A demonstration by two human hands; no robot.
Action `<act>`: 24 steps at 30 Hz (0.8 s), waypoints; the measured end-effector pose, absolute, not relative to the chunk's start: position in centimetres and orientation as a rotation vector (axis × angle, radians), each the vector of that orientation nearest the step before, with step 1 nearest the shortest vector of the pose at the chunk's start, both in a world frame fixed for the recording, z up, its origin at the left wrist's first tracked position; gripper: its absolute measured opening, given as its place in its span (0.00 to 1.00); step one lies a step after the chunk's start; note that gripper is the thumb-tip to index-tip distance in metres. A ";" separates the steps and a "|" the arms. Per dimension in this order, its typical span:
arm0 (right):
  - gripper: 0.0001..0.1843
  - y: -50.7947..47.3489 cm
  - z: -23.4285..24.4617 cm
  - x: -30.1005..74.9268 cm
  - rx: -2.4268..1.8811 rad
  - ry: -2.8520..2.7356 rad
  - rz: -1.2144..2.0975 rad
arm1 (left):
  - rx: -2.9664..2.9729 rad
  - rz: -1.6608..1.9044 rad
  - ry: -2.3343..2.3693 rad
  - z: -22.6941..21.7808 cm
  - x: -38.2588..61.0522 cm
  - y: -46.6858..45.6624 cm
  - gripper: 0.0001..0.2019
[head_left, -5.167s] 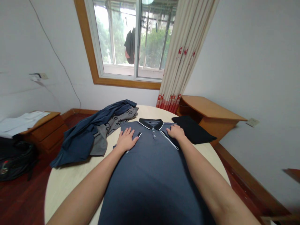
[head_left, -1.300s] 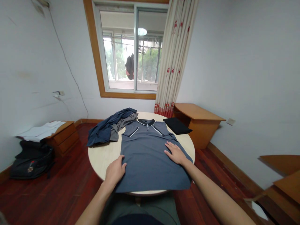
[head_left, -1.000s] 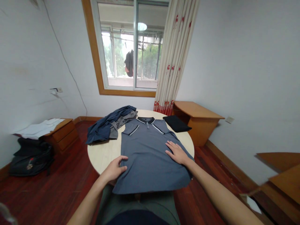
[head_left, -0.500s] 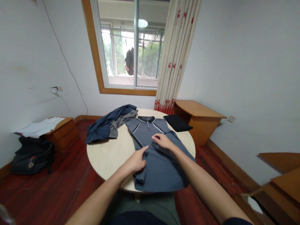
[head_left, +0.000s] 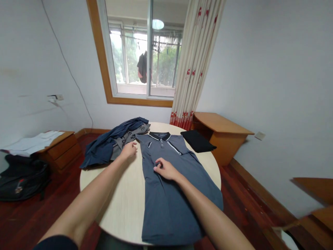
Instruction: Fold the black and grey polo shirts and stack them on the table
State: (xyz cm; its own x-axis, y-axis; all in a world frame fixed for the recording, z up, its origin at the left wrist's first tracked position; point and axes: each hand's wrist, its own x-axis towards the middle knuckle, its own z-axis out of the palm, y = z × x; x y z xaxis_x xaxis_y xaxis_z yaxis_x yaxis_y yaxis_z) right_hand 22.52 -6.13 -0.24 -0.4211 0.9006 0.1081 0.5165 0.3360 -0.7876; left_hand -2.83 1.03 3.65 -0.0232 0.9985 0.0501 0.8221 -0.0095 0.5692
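A dark grey polo shirt lies spread on a round pale wooden table, its black, white-edged collar towards the window. My right hand rests over the chest, fingers curved with a gap between thumb and forefinger. Left of the shirt's shoulder, above the tabletop, is my left hand; its fingers are loosely bent and a little apart, with nothing visible in them. Close beyond that hand lies a heap of navy clothing with a grey printed garment.
A folded black cloth lies at the table's right. Behind it stands a wooden desk near the curtain. To the left are a low drawer cabinet with papers on top and a black bag.
My left hand has moved from the shirt's left side up towards its shoulder. The bunched left edge now lies flatter. My right hand has shifted slightly left, and the view has come nearer the table.
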 end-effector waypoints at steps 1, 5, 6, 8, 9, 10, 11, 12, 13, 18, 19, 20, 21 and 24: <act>0.15 -6.4 -0.2 22.4 -1.230 -2.072 0.912 | 1.923 0.634 1.960 3.5 -3.5 2.5 0.24; 0.16 -7.4 -0.1 22.2 -1.218 -2.085 0.860 | 2.101 0.482 2.071 2.9 -4.8 7.1 0.31; 0.16 -7.7 0.0 22.2 -1.215 -2.087 0.853 | 2.145 0.435 2.076 2.8 -4.9 8.1 0.31; 0.15 -8.1 0.3 22.1 -1.216 -2.090 0.854 | 2.231 0.347 2.070 2.9 -4.7 9.9 0.27; 0.14 -8.4 0.4 22.1 -1.216 -2.090 0.863 | 2.272 0.306 2.062 3.1 -4.6 10.8 0.24; 0.13 -8.6 0.6 22.1 -1.215 -2.088 0.879 | 2.313 0.268 2.051 3.4 -4.4 11.6 0.20; 0.12 -8.9 0.9 22.2 -1.212 -2.080 0.897 | 2.353 0.234 2.039 3.8 -4.2 12.5 0.18; 0.11 -9.1 1.1 22.2 -1.208 -2.068 0.916 | 2.392 0.205 2.025 4.2 -3.9 13.3 0.16; 0.10 -9.4 1.2 22.3 -1.202 -2.053 0.931 | 2.432 0.183 2.010 4.6 -3.4 14.0 0.16; 0.09 -10.1 1.6 22.6 -1.262 -1.932 1.024 | 2.607 0.119 1.875 6.0 0.3 16.9 0.15; 0.10 -10.2 1.6 22.6 -1.297 -1.911 1.053 | 2.631 0.111 1.847 6.0 1.2 17.2 0.15; 0.10 -10.3 1.5 22.7 -1.331 -1.898 1.075 | 2.651 0.106 1.823 5.9 2.0 17.5 0.15; 0.10 -10.3 1.6 22.7 -1.360 -1.893 1.086 | 2.667 0.101 1.804 5.7 2.8 17.7 0.15; 0.11 -10.6 1.7 22.9 -1.410 -1.896 1.057 | 2.690 0.106 1.780 4.6 4.3 17.9 0.17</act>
State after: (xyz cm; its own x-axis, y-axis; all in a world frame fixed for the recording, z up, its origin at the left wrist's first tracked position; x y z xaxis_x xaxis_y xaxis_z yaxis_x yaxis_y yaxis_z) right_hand 22.93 -10.55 1.74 -0.3019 0.9530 -0.0269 0.5236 0.1422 -0.8400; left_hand 4.35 17.86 4.61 0.3905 0.9149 0.1018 0.9206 -0.3890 -0.0349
